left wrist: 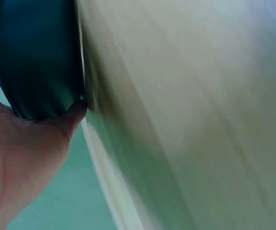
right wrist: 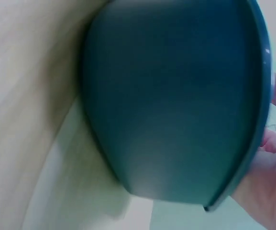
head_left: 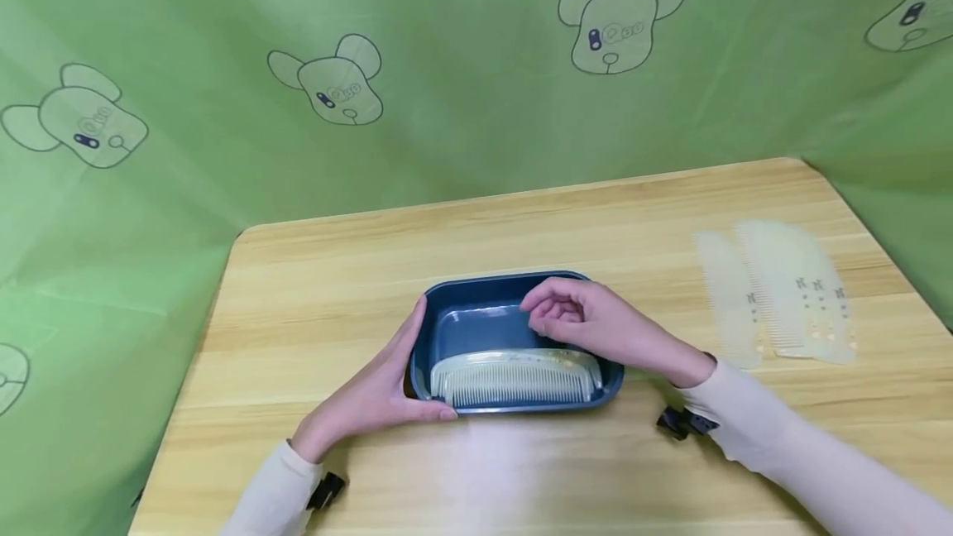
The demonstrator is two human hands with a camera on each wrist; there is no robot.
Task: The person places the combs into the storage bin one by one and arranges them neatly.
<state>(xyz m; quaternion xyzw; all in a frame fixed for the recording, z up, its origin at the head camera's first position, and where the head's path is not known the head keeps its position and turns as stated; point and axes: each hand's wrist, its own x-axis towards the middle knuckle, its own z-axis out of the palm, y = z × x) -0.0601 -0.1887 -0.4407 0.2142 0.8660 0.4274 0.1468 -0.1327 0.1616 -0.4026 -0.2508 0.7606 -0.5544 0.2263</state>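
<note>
1. Pale wood-grain table [head_left: 335,296], green printed-cloth backdrop [head_left: 462,139].
2. Left hand [head_left: 380,387] grips left end of dark-blue rectangular box [head_left: 476,333]; right hand [head_left: 581,317] over it, fingers loosely curled, nothing visible held.
3. Looks part done: at least one curved pale-green translucent comb [head_left: 516,375] inside, near side.
4. Apparently remaining: overlapping whitish translucent combs [head_left: 789,296], table's right, outside box.

One table [head_left: 298,354] bears one tray [head_left: 476,325] near its middle, holding at least one comb [head_left: 514,361]. Toward the table's right edge overlap at least two combs [head_left: 789,288] with four dark marks. Also: two hands [head_left: 596,321], two sleeves [head_left: 271,495], one curtain [head_left: 462,139], five cartoon faces [head_left: 614,35].
</note>
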